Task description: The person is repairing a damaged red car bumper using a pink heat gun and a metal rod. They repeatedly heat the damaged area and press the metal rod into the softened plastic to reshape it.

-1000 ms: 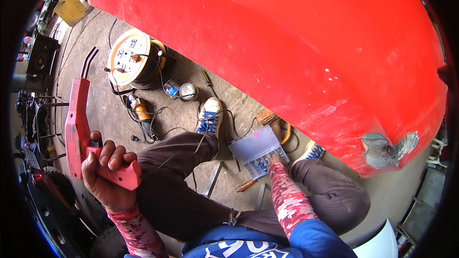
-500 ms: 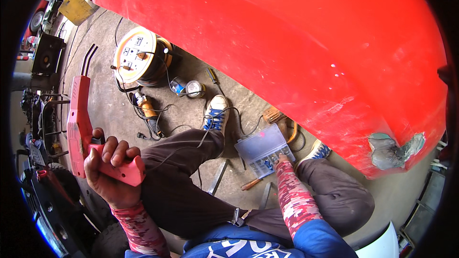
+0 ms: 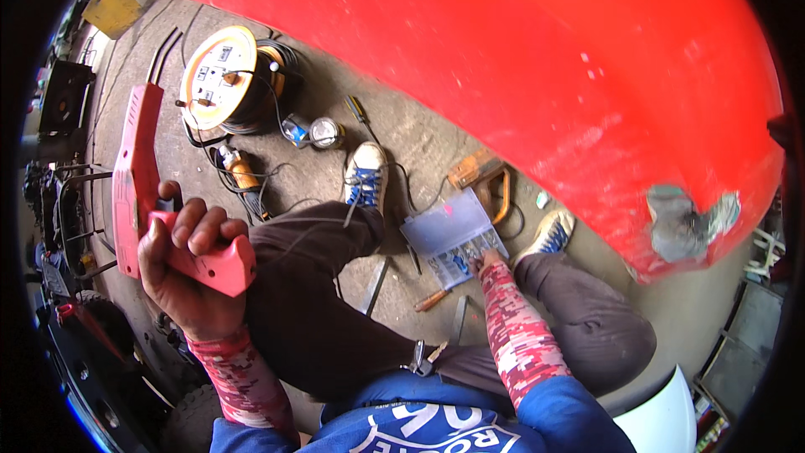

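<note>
My left hand [image 3: 194,243] is closed round the handle of a pink hot stapler [image 3: 134,176], raised at the left with its two metal prongs pointing up and away. My right hand [image 3: 484,262] reaches down into a clear plastic compartment box [image 3: 459,278] on the floor, its fingers bunched among small metal pieces. What lies between those fingertips is too small to make out. The box's lid [image 3: 444,222] is folded back on the far side. Over the far right hangs a large red body panel [image 3: 503,59] with a torn, greyish broken patch [image 3: 679,222] near its lower corner.
A cable reel [image 3: 222,75] stands at the far left, near an orange-and-black power tool [image 3: 241,172], a can [image 3: 325,132] and loose cords. A screwdriver [image 3: 356,109] and a wooden-handled tool [image 3: 432,300] lie on the floor. Another orange power tool [image 3: 474,168] sits beyond the box.
The view has shifted slightly, so the floor things sit further up and left. My right hand has moved a little within the box. The left hand keeps its hold on the hot stapler.
</note>
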Demonstrator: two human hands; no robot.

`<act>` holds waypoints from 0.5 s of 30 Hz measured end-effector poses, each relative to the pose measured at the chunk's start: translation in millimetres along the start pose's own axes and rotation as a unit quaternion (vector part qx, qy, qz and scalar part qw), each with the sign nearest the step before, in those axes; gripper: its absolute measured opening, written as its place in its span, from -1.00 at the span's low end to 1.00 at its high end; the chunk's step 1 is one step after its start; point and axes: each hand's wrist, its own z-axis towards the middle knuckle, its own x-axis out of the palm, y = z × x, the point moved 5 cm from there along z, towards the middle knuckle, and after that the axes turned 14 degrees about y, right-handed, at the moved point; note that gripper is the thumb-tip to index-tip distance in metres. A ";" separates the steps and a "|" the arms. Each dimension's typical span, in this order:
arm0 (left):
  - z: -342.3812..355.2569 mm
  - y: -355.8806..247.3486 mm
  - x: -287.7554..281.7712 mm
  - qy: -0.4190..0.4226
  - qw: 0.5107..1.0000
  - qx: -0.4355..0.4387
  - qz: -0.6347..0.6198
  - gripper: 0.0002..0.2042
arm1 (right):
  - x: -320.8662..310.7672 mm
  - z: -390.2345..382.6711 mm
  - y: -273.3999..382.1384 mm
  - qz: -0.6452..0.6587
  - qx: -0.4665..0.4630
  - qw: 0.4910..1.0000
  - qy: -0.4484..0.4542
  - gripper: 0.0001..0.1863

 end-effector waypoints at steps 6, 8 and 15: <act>3.4 13.3 7.6 0.041 0.998 -0.028 -0.045 -0.63 | -4.8 -37.5 13.1 0.007 -0.050 0.998 0.035 -0.81; 4.4 17.4 12.3 0.050 0.997 -0.036 -0.047 -0.65 | -2.8 -49.1 15.3 0.011 -0.050 0.996 0.073 -0.83; 7.4 33.7 25.5 0.085 0.991 -0.057 -0.082 -0.64 | -3.4 -63.1 19.6 -0.025 -0.045 0.985 0.162 -0.89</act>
